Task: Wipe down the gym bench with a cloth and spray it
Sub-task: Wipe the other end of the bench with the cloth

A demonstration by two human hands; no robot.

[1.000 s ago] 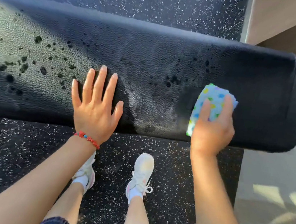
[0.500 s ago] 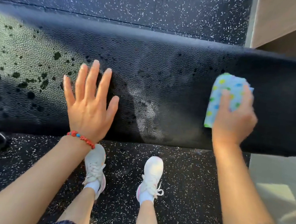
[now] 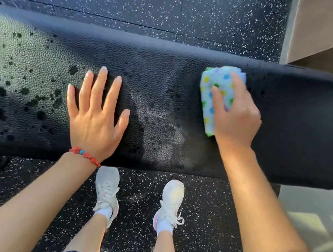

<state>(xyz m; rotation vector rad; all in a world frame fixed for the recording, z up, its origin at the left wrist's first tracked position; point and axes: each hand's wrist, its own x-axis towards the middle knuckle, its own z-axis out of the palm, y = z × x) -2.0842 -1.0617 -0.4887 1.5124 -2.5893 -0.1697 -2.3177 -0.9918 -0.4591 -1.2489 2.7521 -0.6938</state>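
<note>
Now the soft, light spotted cloth (image 3: 219,90) is pressed on the wet bench pad (image 3: 165,96) and held folded by the right hand (image 3: 236,118); the left hand (image 3: 95,116) is laid flat, holding nothing.

This is a gym. The floor (image 3: 198,9) is black rubber with little white specks — the kind gyms use. A long, padded black bench (image 3: 167,79) stretches across it, and the person wears white sports shoes (image 3: 168,206).
</note>
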